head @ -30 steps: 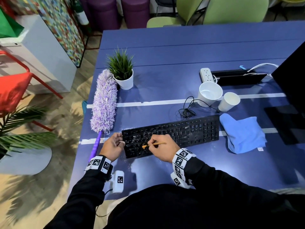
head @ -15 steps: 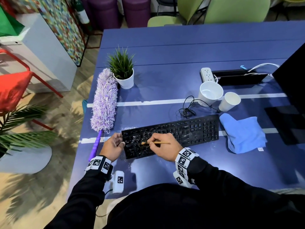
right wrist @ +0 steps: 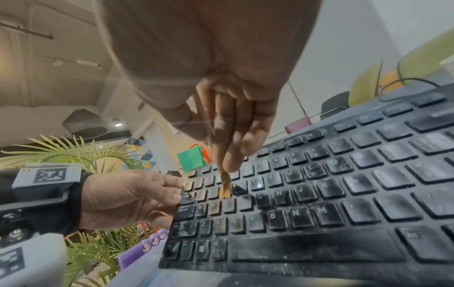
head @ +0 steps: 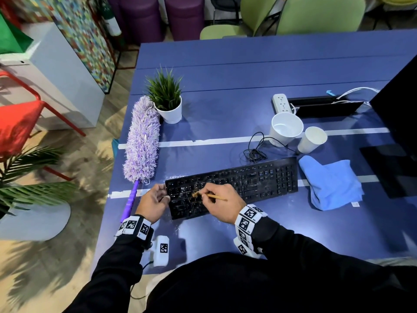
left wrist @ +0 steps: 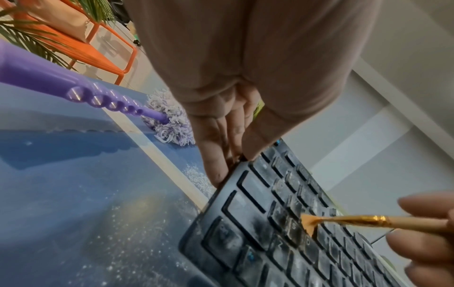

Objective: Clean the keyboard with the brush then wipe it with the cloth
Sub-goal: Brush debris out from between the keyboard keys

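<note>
A dusty black keyboard (head: 239, 184) lies on the blue table (head: 225, 98). My right hand (head: 216, 199) pinches a thin wooden brush (head: 212, 196), whose orange bristles (left wrist: 309, 223) press on the letter keys at the keyboard's left part (right wrist: 224, 191). At the keyboard's left edge my left hand (head: 155, 202) grips the frame with curled fingers (right wrist: 169, 186). A folded blue cloth (head: 331, 181) lies untouched just right of the keyboard.
A purple fluffy duster (head: 142, 143) lies left of the keyboard, its handle (left wrist: 49, 81) beside my left hand. A potted plant (head: 168, 102), two white cups (head: 286, 128), a power strip (head: 281, 102) and a monitor (head: 399, 123) stand behind. White dust specks (left wrist: 110, 242) dot the table.
My right hand has swept the brush tip a little up and left across the left keys. The left hand stays on the keyboard's left edge.
</note>
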`<act>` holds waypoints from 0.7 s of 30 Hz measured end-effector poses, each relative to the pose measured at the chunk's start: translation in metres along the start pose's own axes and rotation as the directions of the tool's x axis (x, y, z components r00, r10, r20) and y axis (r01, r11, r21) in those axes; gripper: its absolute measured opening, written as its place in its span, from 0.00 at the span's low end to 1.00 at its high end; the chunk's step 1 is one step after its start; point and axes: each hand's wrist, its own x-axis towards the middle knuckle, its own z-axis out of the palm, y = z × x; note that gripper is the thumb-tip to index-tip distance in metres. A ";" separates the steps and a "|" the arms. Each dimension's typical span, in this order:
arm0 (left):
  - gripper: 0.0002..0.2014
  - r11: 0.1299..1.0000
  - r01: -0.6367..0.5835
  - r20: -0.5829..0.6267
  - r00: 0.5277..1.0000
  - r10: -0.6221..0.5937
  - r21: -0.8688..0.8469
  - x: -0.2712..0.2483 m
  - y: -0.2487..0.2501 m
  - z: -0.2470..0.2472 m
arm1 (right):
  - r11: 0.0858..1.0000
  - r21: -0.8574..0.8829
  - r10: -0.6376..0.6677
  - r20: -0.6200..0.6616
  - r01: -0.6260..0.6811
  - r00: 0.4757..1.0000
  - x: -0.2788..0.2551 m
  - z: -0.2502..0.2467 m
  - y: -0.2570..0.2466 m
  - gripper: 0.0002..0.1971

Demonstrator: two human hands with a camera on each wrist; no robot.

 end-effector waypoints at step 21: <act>0.16 1.000 0.010 -0.009 1.000 -0.010 0.015 -0.006 0.006 -0.001 | 0.996 0.030 0.085 -0.134 -0.082 0.987 -0.004 -0.003 0.013 0.05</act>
